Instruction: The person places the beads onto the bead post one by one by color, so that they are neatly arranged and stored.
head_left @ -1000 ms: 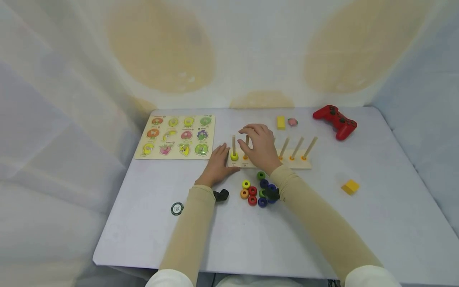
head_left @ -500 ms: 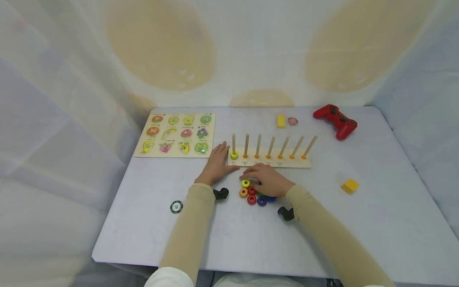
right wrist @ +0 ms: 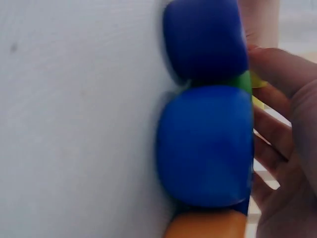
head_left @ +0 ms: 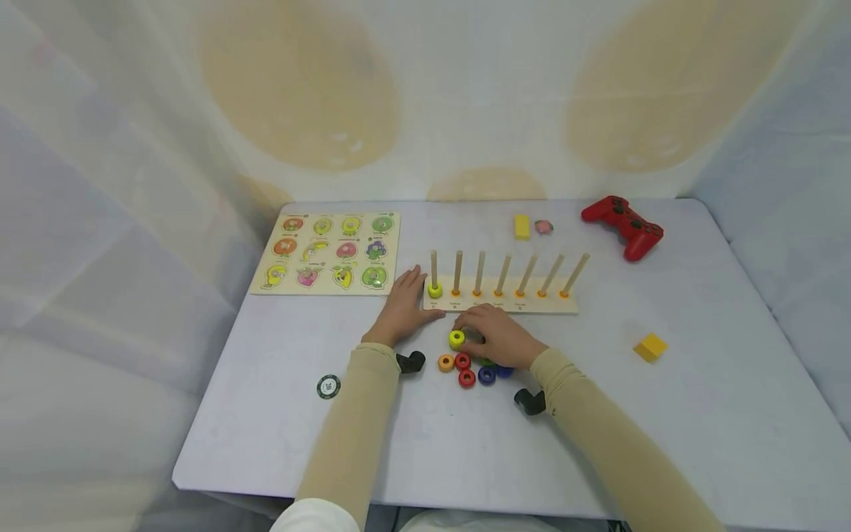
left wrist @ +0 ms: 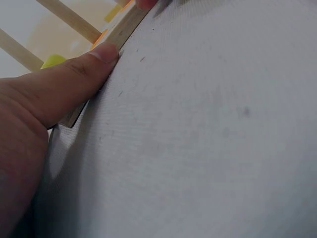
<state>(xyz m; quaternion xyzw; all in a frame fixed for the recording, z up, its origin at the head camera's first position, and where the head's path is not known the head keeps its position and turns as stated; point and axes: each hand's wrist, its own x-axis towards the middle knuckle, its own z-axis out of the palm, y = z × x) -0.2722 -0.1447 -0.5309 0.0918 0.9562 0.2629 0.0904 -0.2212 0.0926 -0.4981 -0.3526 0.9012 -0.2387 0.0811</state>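
Note:
In the head view my left hand [head_left: 400, 310] braces the left front corner of a wooden peg board [head_left: 548, 305], fingers along its end. In the left wrist view the straight thumb [left wrist: 79, 79] presses the board's front edge. A yellow-green ring [head_left: 435, 291] sits on the leftmost of several upright pegs. My right hand [head_left: 500, 337] pinches another yellow ring [head_left: 456, 340] between thumb and fingertips, just in front of the board. Beneath and beside that hand lie red rings [head_left: 467, 378], an orange ring [head_left: 446, 363] and blue rings [right wrist: 205, 146]; the palm partly hides green ones.
A fruit puzzle board [head_left: 326, 255] lies at the back left. Behind the pegs are a yellow block [head_left: 521, 227] and a small pink piece [head_left: 544, 227]. A red game controller [head_left: 623, 227] and another yellow block [head_left: 650, 347] lie right. A round chip [head_left: 329, 386] lies front left.
My right hand has come down from the pegs to the rings and taken hold of a yellow one. The orange and red rings have shifted slightly. My left hand stays at the board.

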